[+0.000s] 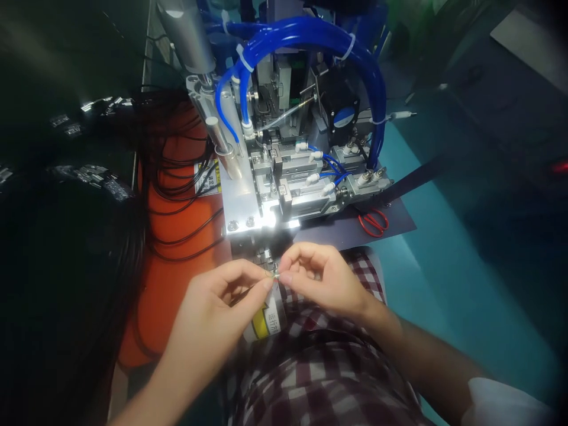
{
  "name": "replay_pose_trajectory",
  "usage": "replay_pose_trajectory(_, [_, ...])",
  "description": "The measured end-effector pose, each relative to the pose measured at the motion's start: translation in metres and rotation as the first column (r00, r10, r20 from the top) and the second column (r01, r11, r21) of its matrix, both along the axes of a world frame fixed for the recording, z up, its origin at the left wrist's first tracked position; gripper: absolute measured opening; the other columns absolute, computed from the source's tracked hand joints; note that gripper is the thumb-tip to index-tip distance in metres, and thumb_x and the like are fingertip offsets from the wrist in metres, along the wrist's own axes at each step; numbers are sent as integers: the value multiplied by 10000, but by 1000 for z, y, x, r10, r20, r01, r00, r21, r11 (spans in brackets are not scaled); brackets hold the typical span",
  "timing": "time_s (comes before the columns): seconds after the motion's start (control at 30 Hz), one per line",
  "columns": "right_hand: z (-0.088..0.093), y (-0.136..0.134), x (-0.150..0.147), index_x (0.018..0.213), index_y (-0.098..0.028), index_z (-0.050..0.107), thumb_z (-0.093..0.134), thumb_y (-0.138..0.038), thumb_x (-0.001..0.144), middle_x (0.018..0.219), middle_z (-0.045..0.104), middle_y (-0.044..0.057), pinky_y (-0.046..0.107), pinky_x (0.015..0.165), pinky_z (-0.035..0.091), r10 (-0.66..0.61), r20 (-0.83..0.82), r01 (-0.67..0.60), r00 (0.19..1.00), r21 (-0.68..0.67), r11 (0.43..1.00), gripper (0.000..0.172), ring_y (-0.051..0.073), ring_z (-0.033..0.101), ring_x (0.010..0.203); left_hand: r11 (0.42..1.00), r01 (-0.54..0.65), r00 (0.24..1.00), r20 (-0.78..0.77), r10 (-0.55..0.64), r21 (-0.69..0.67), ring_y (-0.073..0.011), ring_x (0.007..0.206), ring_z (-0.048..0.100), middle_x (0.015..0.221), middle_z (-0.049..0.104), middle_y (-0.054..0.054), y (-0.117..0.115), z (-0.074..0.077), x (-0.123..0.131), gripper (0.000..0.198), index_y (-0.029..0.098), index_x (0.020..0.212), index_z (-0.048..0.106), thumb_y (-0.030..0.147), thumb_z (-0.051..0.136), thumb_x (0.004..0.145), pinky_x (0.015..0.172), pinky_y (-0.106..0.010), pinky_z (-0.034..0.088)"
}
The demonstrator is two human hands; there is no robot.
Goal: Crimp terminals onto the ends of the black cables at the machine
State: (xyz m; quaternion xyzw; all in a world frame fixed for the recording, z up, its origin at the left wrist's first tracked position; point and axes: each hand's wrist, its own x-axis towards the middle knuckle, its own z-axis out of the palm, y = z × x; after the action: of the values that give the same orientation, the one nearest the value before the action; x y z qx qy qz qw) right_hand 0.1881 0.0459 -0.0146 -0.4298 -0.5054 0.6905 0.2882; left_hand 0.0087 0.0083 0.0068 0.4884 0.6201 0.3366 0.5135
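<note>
In front of the machine's near edge, my left hand [226, 296] and my right hand [326, 277] meet fingertip to fingertip. Thumb and index finger of each are pinched together. Between them is a tiny pale-green piece [276, 275] that looks like fine wire ends; the fingertips partly cover it, and its exact kind is too small to tell. My right hand's other fingers curl loosely. Just behind the fingertips sits a small metal fixture [265, 257] below the bright metal plate [242, 222].
The machine carries metal slides [306, 198] and a thick blue hose [310, 32]. Red-handled scissors [373, 223] lie at its right. Black cables [177, 207] loop over an orange surface [166, 302] on the left, with bagged cable ends [97, 177] beyond. A checked garment [319, 378] covers my lap.
</note>
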Motion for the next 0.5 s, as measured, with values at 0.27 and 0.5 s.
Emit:
replay_pose_trajectory(0.27, [2, -4, -3, 782, -167, 628, 707, -255, 799, 554, 509, -57, 210, 460, 315, -15, 52, 10, 999, 86, 996, 119, 68, 409, 476, 994, 9, 998, -58, -2, 107, -97, 488, 546, 582, 676, 23, -3, 7, 5, 139, 198, 650, 690, 264, 695, 773, 442, -170, 402])
replay_pose_trajectory(0.5, [4, -1, -2, 741, -163, 618, 718, -252, 788, 581, 501, -53, 204, 454, 312, -8, 70, 6, 998, 38, 999, 142, 68, 394, 499, 991, 42, 993, -117, -27, 126, -112, 561, 576, 627, 669, 21, -6, 4, 5, 129, 202, 696, 698, 261, 681, 810, 506, -191, 432])
